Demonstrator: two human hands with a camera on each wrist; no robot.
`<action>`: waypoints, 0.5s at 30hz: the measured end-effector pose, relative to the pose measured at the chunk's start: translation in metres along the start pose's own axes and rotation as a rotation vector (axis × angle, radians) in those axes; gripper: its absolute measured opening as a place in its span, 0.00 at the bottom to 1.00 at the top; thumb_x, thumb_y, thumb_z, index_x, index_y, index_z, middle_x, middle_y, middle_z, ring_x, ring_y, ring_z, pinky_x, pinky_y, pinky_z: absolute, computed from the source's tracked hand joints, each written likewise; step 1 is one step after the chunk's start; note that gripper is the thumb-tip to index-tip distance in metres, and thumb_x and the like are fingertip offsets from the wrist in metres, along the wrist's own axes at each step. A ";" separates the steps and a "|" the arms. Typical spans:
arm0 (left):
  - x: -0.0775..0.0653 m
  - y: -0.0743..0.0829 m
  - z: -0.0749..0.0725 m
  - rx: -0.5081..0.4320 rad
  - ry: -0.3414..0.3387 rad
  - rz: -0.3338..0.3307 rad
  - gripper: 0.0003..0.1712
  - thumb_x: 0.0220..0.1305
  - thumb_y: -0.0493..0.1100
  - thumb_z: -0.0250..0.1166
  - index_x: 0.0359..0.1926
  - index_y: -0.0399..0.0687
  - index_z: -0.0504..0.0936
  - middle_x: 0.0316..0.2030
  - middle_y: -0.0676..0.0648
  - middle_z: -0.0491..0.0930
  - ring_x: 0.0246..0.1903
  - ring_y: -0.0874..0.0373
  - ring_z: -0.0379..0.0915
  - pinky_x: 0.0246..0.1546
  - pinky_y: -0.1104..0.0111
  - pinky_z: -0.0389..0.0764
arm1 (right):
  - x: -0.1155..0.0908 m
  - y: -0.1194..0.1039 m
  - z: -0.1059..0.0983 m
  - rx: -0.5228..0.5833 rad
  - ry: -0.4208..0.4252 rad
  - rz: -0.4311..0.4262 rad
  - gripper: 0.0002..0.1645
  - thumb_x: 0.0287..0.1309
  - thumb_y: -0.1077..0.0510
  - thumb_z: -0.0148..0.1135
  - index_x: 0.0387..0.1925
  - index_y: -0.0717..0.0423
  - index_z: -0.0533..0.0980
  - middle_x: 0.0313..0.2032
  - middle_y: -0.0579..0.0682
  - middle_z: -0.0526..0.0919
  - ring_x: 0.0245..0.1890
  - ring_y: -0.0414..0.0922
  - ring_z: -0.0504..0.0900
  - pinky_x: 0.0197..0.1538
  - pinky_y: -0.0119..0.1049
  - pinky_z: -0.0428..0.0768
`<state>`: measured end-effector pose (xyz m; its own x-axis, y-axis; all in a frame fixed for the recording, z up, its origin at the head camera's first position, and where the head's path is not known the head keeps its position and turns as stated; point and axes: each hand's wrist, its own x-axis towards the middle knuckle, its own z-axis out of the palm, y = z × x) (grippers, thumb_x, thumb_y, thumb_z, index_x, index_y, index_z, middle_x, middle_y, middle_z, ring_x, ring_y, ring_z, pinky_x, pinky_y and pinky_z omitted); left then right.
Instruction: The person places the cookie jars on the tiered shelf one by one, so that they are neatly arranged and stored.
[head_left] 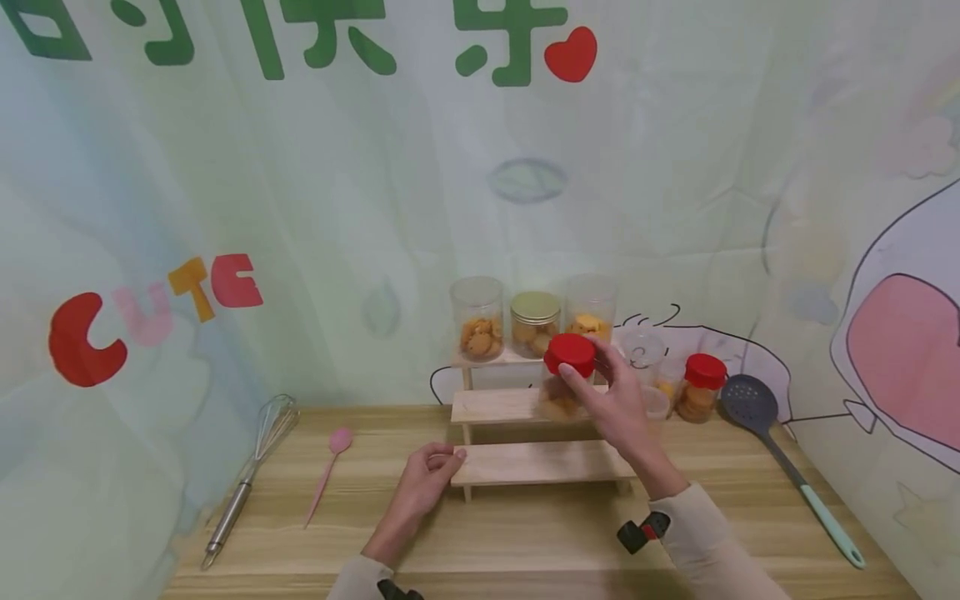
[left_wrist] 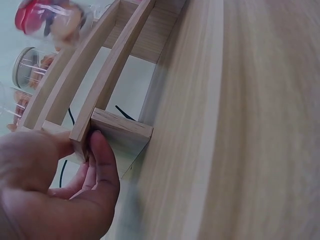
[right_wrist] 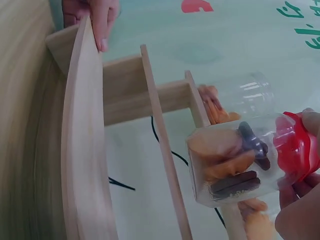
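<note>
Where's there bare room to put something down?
The bottom shelf is bare except the left hand gripping its end. Tabletop lies free between the whisk and pink spoon, and between spoon and left hand. Crowded: the top shelf, holding three jars, and between rack and skimmer, where more jars stand.

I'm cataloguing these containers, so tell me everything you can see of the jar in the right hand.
The jar is clear, plastic-looking and see-through, with a glossy red lid on it. Inside lie light-brown and dark pieces that look like biscuits. It is roughly upright, gripped around the lid by the right hand. It is held up at the wooden stand, with a gap to the middle tier.
</note>
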<state>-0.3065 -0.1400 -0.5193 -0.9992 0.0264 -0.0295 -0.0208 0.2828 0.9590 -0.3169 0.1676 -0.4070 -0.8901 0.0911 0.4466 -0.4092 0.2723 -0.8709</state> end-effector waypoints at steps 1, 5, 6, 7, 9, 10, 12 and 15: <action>0.000 -0.001 0.001 -0.001 -0.002 0.001 0.29 0.79 0.52 0.67 0.63 0.30 0.78 0.49 0.36 0.90 0.46 0.54 0.87 0.43 0.69 0.81 | 0.002 0.000 0.005 0.010 -0.004 0.004 0.41 0.69 0.46 0.75 0.77 0.51 0.70 0.70 0.54 0.80 0.72 0.54 0.77 0.76 0.58 0.74; 0.002 -0.002 0.003 -0.006 -0.007 -0.007 0.29 0.79 0.53 0.66 0.63 0.31 0.78 0.50 0.36 0.90 0.48 0.53 0.88 0.46 0.67 0.83 | 0.008 0.001 0.022 0.026 -0.010 0.019 0.42 0.68 0.45 0.76 0.76 0.51 0.70 0.70 0.54 0.80 0.72 0.56 0.77 0.76 0.59 0.75; 0.002 -0.002 0.003 -0.007 -0.009 -0.008 0.29 0.79 0.53 0.66 0.63 0.31 0.78 0.50 0.36 0.90 0.48 0.53 0.88 0.47 0.67 0.83 | 0.009 0.001 0.026 0.032 -0.010 0.019 0.42 0.68 0.45 0.76 0.76 0.51 0.71 0.70 0.54 0.80 0.72 0.56 0.77 0.76 0.59 0.75; 0.002 -0.001 0.003 -0.009 -0.010 -0.009 0.30 0.79 0.54 0.66 0.64 0.31 0.78 0.50 0.36 0.91 0.48 0.53 0.88 0.47 0.67 0.83 | 0.011 0.000 0.030 0.037 -0.010 0.017 0.42 0.68 0.45 0.76 0.76 0.52 0.71 0.70 0.54 0.80 0.72 0.56 0.77 0.76 0.59 0.74; 0.002 -0.001 0.003 -0.007 -0.008 -0.012 0.30 0.79 0.54 0.66 0.64 0.31 0.78 0.50 0.37 0.90 0.48 0.53 0.88 0.48 0.67 0.83 | 0.014 0.000 0.038 0.041 -0.013 0.015 0.41 0.68 0.44 0.76 0.75 0.51 0.71 0.70 0.54 0.80 0.73 0.57 0.77 0.76 0.59 0.74; 0.002 -0.001 0.002 -0.006 -0.007 -0.013 0.30 0.79 0.54 0.66 0.64 0.31 0.78 0.50 0.37 0.90 0.48 0.53 0.87 0.47 0.67 0.83 | 0.015 -0.001 0.043 0.046 -0.015 0.013 0.41 0.68 0.44 0.76 0.75 0.51 0.71 0.70 0.54 0.80 0.73 0.57 0.76 0.76 0.58 0.74; 0.002 -0.001 0.001 0.002 -0.003 -0.016 0.31 0.79 0.54 0.66 0.64 0.31 0.78 0.51 0.37 0.90 0.48 0.54 0.87 0.47 0.67 0.83 | 0.016 0.000 0.051 0.047 -0.020 0.010 0.41 0.68 0.44 0.76 0.75 0.50 0.71 0.70 0.53 0.79 0.73 0.57 0.76 0.76 0.58 0.75; 0.001 -0.001 0.000 0.005 0.002 -0.022 0.31 0.79 0.55 0.66 0.64 0.31 0.79 0.52 0.37 0.90 0.47 0.54 0.86 0.47 0.66 0.84 | 0.017 0.000 0.062 0.040 -0.030 -0.003 0.41 0.68 0.44 0.76 0.76 0.49 0.71 0.71 0.53 0.79 0.72 0.57 0.76 0.75 0.58 0.76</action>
<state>-0.3080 -0.1402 -0.5204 -0.9986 0.0180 -0.0496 -0.0423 0.2876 0.9568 -0.3448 0.1101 -0.4118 -0.8942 0.0617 0.4434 -0.4189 0.2338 -0.8774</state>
